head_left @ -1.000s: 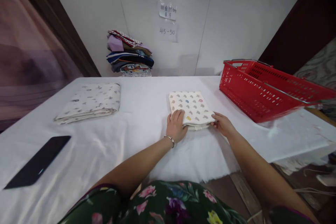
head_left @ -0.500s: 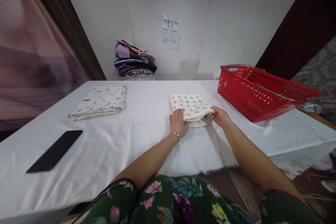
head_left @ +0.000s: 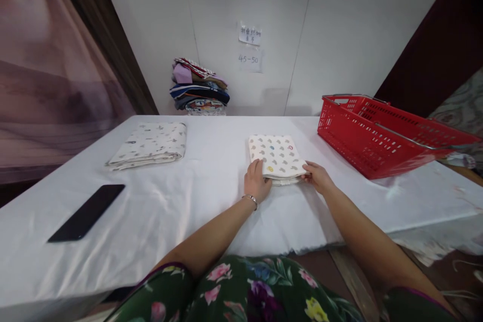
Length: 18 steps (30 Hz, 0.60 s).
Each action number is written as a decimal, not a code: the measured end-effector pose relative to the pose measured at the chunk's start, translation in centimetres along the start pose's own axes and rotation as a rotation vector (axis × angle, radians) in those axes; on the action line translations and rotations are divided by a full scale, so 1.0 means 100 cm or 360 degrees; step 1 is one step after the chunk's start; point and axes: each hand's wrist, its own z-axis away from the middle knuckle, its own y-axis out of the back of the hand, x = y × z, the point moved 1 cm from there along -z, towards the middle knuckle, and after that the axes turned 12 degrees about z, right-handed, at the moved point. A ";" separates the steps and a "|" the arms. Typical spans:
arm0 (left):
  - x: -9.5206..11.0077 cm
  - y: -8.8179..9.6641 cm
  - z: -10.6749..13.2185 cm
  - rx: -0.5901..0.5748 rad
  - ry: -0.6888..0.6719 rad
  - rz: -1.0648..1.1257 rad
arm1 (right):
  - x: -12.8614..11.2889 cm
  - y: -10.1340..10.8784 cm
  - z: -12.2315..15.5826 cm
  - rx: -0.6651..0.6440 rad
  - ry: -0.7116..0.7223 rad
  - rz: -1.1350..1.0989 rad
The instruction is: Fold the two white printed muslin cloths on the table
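A small folded cloth [head_left: 277, 155], cream with grey, yellow, blue and red prints, lies flat on the white-covered table. My left hand [head_left: 257, 181] grips its near left corner, thumb at the front edge and fingers along the side. At the near right corner, my right hand [head_left: 317, 177] pinches the layered edge, fingertips on top and the rest partly hidden. Further left lies a larger folded cloth [head_left: 151, 143] with a dark leaf-like print, touched by neither hand.
A black phone-like slab [head_left: 88, 213] rests at the left of the white tablecloth [head_left: 181, 231]. A red plastic basket [head_left: 377, 141] stands at the right. Several folded fabrics form a stack [head_left: 199, 88] by the back wall, near two paper signs [head_left: 249, 48].
The front right corner of the small cloth has come down, so its layers now lie flatter and squarer. My right hand has lowered slightly with it. The view has shifted a little left.
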 end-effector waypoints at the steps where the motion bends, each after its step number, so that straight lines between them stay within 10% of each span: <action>1: 0.001 -0.001 -0.002 -0.0002 -0.0013 -0.0026 | -0.002 0.001 -0.001 -0.0002 0.0027 -0.0015; 18: -0.010 0.015 0.001 -0.0141 -0.0001 -0.0204 | 0.006 0.002 0.002 0.0123 0.0003 0.0518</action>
